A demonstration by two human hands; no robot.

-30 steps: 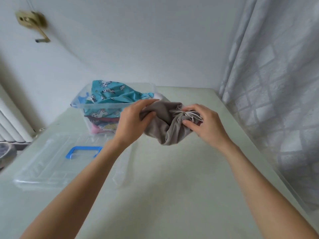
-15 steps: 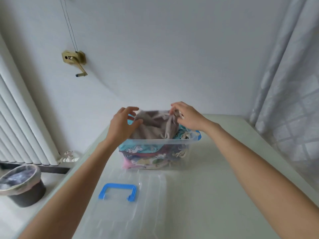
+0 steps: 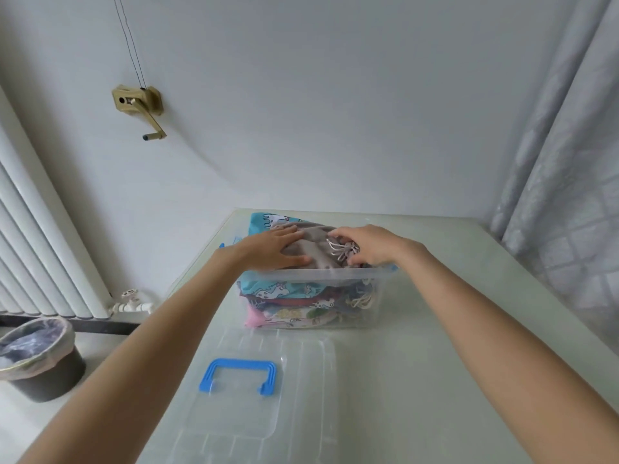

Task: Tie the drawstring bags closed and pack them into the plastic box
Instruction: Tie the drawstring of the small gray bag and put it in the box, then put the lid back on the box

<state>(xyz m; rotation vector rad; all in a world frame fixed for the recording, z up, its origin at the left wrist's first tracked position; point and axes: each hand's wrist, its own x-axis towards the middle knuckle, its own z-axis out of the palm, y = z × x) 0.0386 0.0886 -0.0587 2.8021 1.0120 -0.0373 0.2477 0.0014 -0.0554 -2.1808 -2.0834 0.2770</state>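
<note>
Left hand [image 3: 274,247] flat, pressing grey bag [image 3: 315,254] into box [image 3: 318,279]; right hand [image 3: 366,246] curled at its cord end, grip unclear.

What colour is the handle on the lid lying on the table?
Bright blue. The handle sits on the clear plastic lid, seen plainly in the head view.

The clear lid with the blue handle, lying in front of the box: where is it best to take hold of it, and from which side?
Grip the blue handle from above. The clear lid lies flat on the table with the handle on top, so fingers could probably hook its bar. Both hands are on the grey bag now.
</note>
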